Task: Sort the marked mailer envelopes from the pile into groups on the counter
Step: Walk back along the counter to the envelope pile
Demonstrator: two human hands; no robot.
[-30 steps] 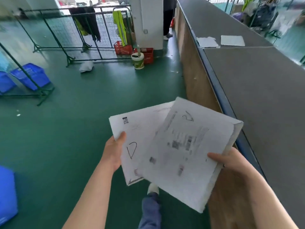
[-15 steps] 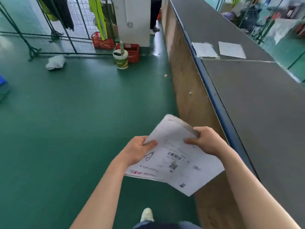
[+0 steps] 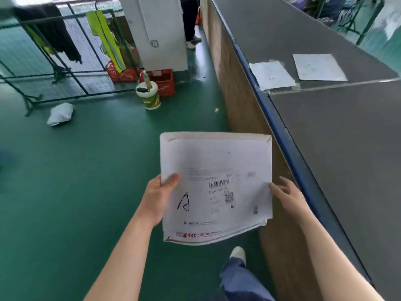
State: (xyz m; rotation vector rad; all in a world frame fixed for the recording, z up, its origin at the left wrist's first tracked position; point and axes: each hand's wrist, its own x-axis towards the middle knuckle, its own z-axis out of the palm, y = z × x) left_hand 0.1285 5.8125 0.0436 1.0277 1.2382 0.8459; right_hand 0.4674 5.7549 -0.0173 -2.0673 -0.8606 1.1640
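Note:
A stack of white mailer envelopes is held flat over the green floor, beside the counter's wooden side. The top one bears a hand-drawn "A", a barcode and a QR code. My left hand grips the stack's left edge, thumb on top. My right hand is at the right edge with fingers spread, touching the edge; whether it grips is unclear. Two white envelopes lie on the grey counter ahead: one near the blue edge, another to its right.
A white bucket and red crates stand on the floor ahead by a white pillar. A person's legs stand beyond it. A green fence with hanging clothes is at far left, and a white bag lies on the floor.
The two fanned envelopes were squared into one stack and turned upright. My right hand slid from the top edge to the right edge. The view moved forward along the counter.

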